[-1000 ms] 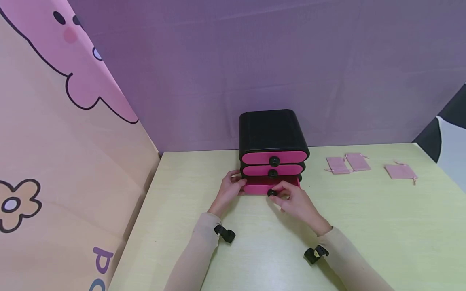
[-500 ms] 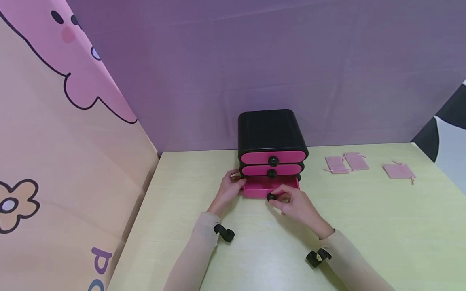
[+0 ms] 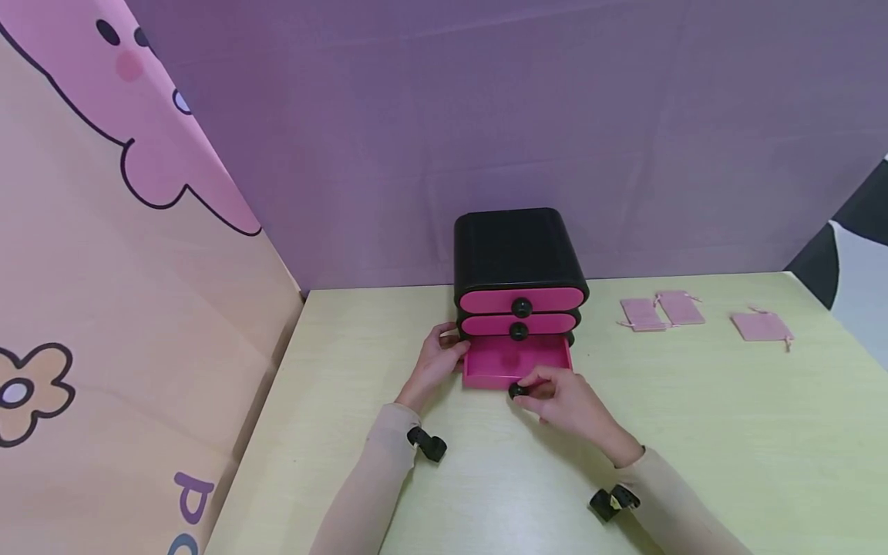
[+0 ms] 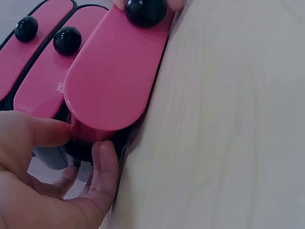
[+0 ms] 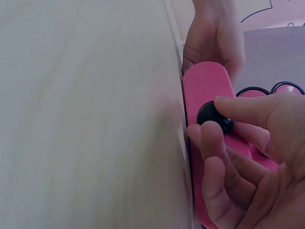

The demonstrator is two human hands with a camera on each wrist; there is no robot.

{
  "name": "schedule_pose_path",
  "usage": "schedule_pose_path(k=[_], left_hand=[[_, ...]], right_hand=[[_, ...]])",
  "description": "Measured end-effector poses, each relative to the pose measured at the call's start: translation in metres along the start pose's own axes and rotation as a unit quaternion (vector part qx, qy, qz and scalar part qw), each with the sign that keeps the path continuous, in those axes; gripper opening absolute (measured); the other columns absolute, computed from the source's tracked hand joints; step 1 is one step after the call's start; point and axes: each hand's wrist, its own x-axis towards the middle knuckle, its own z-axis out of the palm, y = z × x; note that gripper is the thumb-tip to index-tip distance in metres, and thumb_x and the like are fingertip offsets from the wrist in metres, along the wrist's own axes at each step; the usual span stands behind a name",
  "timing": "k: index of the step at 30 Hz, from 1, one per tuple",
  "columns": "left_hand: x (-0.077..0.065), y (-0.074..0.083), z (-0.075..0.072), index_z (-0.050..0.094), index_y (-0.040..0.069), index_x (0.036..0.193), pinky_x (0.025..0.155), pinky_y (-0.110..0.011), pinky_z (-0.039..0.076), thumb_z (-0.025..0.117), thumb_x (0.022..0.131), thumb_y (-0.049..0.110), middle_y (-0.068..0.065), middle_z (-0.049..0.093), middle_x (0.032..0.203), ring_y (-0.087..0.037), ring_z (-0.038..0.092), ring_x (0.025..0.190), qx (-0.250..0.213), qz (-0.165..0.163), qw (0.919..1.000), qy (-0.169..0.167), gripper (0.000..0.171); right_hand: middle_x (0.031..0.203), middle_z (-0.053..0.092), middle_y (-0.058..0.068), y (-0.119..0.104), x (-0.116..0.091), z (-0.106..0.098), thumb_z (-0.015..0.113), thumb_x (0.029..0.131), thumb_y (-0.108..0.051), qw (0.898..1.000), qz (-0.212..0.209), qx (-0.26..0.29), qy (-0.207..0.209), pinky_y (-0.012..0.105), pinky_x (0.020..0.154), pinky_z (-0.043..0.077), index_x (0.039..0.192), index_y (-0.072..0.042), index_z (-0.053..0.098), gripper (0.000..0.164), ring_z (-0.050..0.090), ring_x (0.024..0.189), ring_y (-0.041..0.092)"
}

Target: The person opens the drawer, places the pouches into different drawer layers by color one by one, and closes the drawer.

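A black cabinet [image 3: 520, 247] with three pink drawers stands near the back of the table. Its bottom drawer [image 3: 486, 378] is pulled out and looks bare inside. My right hand [image 3: 570, 405] pinches that drawer's round black knob [image 3: 516, 391] between thumb and fingers. At the cabinet's lower left side, my left hand [image 3: 433, 366] grips the bottom casing. In the left wrist view, the thumb and fingers of the left hand [image 4: 52, 181] curl round the casing's end, behind the pink drawer front [image 4: 114, 76]. The top drawer [image 3: 486, 301] and middle drawer [image 3: 482, 324] are closed.
Two pink drawstring pouches [image 3: 681, 308] lie side by side right of the cabinet. Another pink pouch [image 3: 761, 326] lies further right. A purple cloth [image 3: 388, 154] hangs behind the table [image 3: 694, 432], and a printed panel [image 3: 173, 308] borders its left side.
The bottom drawer has slid further out toward me, with the right hand drawing back on its knob. My left hand has stayed in place on the cabinet's side.
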Motion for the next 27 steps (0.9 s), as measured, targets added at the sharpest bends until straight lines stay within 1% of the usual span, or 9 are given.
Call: schedule_pose_path(k=[4,12,17,23,25,27], left_hand=[[0.001,0.001,-0.002,0.042,0.004,0.156,0.084,-0.030,0.062,0.063,0.103,0.011,-0.024,0.057,0.141,-0.017,0.066,0.095,0.000,0.001,1.0000,-0.001,0.058],[0.001,0.000,-0.003,0.042,0.003,0.157,0.086,-0.032,0.064,0.064,0.103,0.011,-0.024,0.057,0.140,-0.018,0.067,0.096,-0.004,0.007,0.9999,-0.011,0.058],[0.003,-0.001,-0.003,0.042,0.002,0.155,0.084,-0.031,0.064,0.065,0.103,0.010,-0.024,0.058,0.138,-0.018,0.067,0.096,-0.002,0.012,0.9999,-0.008,0.058],[0.001,0.000,-0.003,0.043,0.001,0.154,0.080,-0.030,0.063,0.065,0.103,0.009,-0.026,0.058,0.141,-0.019,0.065,0.097,0.003,0.014,0.9999,-0.007,0.056],[0.001,-0.001,-0.003,0.044,0.001,0.154,0.078,-0.029,0.063,0.065,0.103,0.008,-0.027,0.058,0.140,-0.018,0.065,0.096,0.003,0.015,0.9999,-0.007,0.056],[0.001,-0.002,-0.003,0.044,0.001,0.154,0.077,-0.029,0.063,0.066,0.103,0.009,-0.026,0.058,0.139,-0.018,0.065,0.093,0.004,0.018,0.9998,-0.006,0.056]], right_hand=[[0.089,0.079,0.003,-0.002,-0.001,0.000,0.083,0.094,-0.019,1.000,0.007,-0.002,-0.007,0.026,0.057,0.048,0.104,-0.013,0.076,0.013,0.065,0.058,0.016],[0.088,0.079,0.004,-0.002,-0.006,-0.001,0.083,0.093,-0.016,1.000,-0.009,-0.008,-0.008,0.026,0.054,0.048,0.105,-0.010,0.076,0.015,0.062,0.058,0.014],[0.091,0.080,0.004,-0.002,-0.007,-0.003,0.081,0.095,-0.018,1.000,-0.005,-0.013,-0.018,0.025,0.054,0.047,0.109,-0.011,0.076,0.016,0.063,0.057,0.014],[0.090,0.080,0.003,-0.003,-0.008,-0.012,0.076,0.100,-0.020,0.999,0.010,-0.010,-0.051,0.026,0.052,0.048,0.120,-0.008,0.077,0.023,0.067,0.056,0.017],[0.090,0.080,0.003,-0.002,-0.008,-0.015,0.075,0.100,-0.020,0.998,0.004,-0.007,-0.060,0.026,0.053,0.050,0.121,-0.007,0.077,0.025,0.068,0.057,0.017],[0.089,0.080,0.003,0.000,-0.007,-0.018,0.075,0.101,-0.022,0.998,-0.002,-0.007,-0.061,0.026,0.055,0.051,0.119,-0.007,0.078,0.024,0.069,0.058,0.018]])
